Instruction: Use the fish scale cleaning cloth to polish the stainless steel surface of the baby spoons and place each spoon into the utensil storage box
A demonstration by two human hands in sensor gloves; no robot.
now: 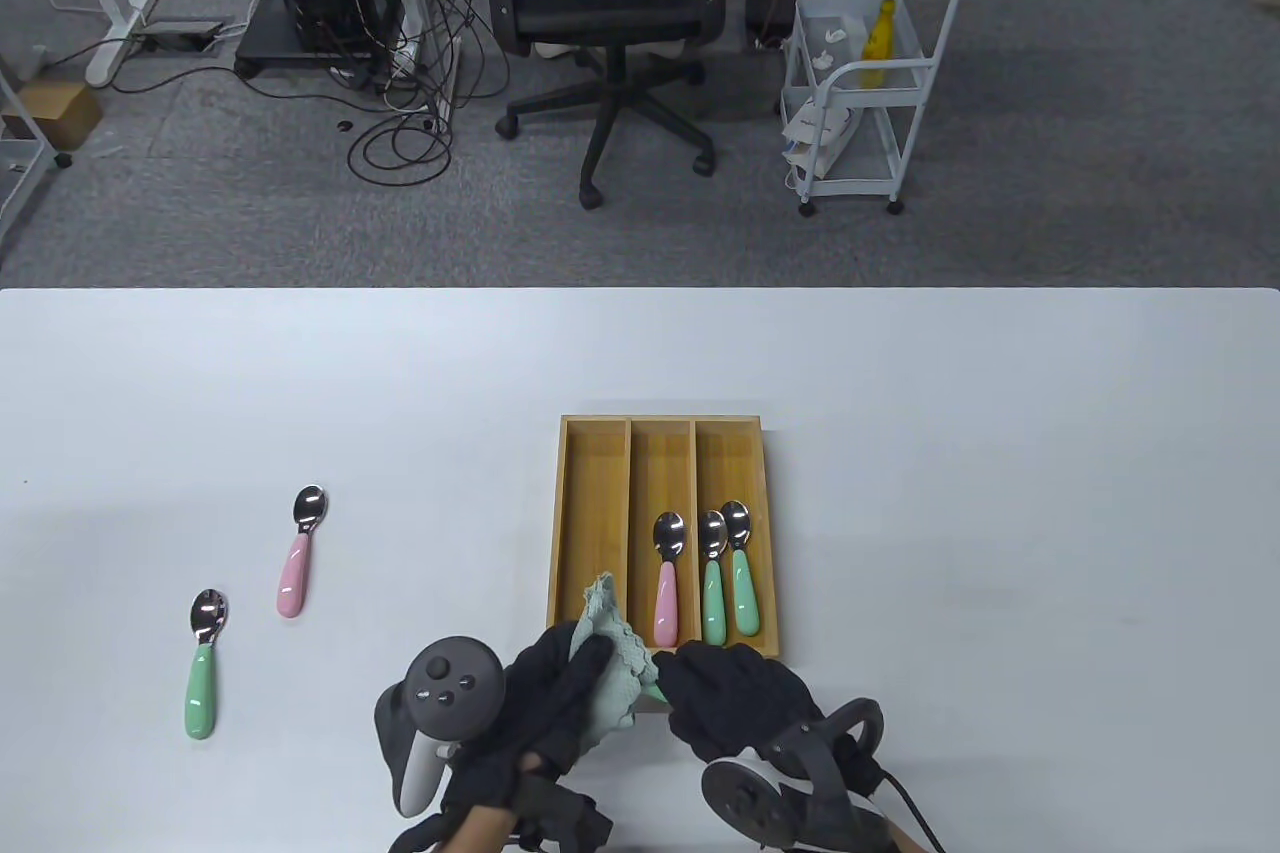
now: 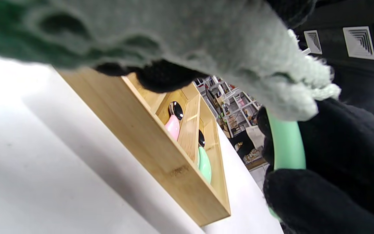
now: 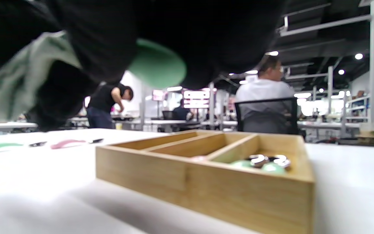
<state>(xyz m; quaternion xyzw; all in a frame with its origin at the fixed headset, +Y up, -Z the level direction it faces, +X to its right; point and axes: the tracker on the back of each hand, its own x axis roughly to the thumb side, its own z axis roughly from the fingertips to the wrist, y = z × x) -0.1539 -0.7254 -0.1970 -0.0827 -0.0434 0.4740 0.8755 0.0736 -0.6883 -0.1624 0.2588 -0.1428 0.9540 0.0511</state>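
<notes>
A pale green fish scale cleaning cloth [image 1: 612,658] is held bunched in the left hand [image 1: 545,708], whose grip is curled around the fabric just at the near edge of the bamboo utensil storage box [image 1: 590,533] on the white table [image 1: 1000,493]. The right hand [image 1: 735,698] is seen close beside it, its grip wrapped around the mint-green handle of a baby spoon [image 2: 286,146]; in the left wrist view the handle is shown between the gloved fingers [image 2: 323,201], with the cloth covering its upper end, so the steel bowl cannot be seen. Three compartments are found in the box: the left one holds no spoon, a pink-handled spoon [image 1: 667,578] lies in the middle one, and two green-handled spoons [image 1: 728,573] lie side by side in the right one, bowls pointing away from the person. Two more spoons are left on the table well to the left of the box: a pink-handled one [image 1: 299,553] and, nearer the person, a green-handled one [image 1: 203,668], apart from each other. Beyond the table an office chair [image 1: 610,3] and a white cart [image 1: 865,83] are visible on the floor.
</notes>
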